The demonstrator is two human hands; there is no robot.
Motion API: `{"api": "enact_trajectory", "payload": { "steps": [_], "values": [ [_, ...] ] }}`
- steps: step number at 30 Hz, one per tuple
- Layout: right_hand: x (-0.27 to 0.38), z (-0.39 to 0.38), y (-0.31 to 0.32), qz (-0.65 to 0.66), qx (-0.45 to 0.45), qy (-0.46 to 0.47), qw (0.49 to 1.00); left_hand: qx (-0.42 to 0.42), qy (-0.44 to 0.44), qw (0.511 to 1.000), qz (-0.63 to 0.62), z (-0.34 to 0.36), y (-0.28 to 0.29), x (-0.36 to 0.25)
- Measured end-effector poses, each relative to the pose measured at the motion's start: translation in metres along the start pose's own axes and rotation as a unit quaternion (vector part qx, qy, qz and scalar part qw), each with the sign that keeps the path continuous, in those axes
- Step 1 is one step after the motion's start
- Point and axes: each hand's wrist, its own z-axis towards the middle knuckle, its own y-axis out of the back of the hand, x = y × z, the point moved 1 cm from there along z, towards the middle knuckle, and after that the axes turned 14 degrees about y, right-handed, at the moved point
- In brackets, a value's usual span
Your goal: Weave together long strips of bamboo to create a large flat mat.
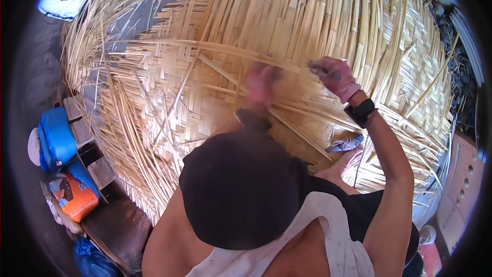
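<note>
A woven mat of pale split cane or bamboo strips (174, 84) spreads beneath both hands. One long, thin strip (215, 47) arcs above it from the left toward my hands, blurred by motion. My right hand (335, 78), in a pink glove with dark fingertips and a dark watch at the wrist, closes its fingers at the strip's right end. My left hand (261, 82), also pink-gloved, is beside the strip, a little left of the right hand. Motion smears its fingers, so its grip cannot be made out.
Long unwoven strips (302, 5) run away at the far side. A bare foot (343, 164) rests on the mat near a bluish cloth (346, 143). Blue bundles (55, 136), an orange bag (77, 197) and blocks line the left. A dark rounded shape (241, 190) covers the lower middle.
</note>
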Motion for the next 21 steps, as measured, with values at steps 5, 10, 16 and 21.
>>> {"api": "enact_trajectory", "payload": {
  "steps": [5, 10, 16, 21],
  "values": [
    [0.022, 0.045, -0.054, -0.036, -0.079, 0.142, 0.986, 0.057, -0.214, 0.809, 0.545, -0.023, 0.016, -0.042],
    [0.012, 0.057, -0.055, 0.047, 0.084, -0.101, 0.99, 0.086, -0.399, 0.491, 0.77, -0.045, 0.065, -0.092],
    [0.014, 0.063, -0.048, 0.028, 0.109, -0.068, 0.991, 0.066, -0.188, 0.55, 0.811, -0.088, 0.122, -0.111],
    [0.019, 0.066, -0.049, 0.018, 0.095, -0.072, 0.993, -0.226, -0.355, 0.581, 0.696, -0.057, 0.131, -0.163]
  ]
}}
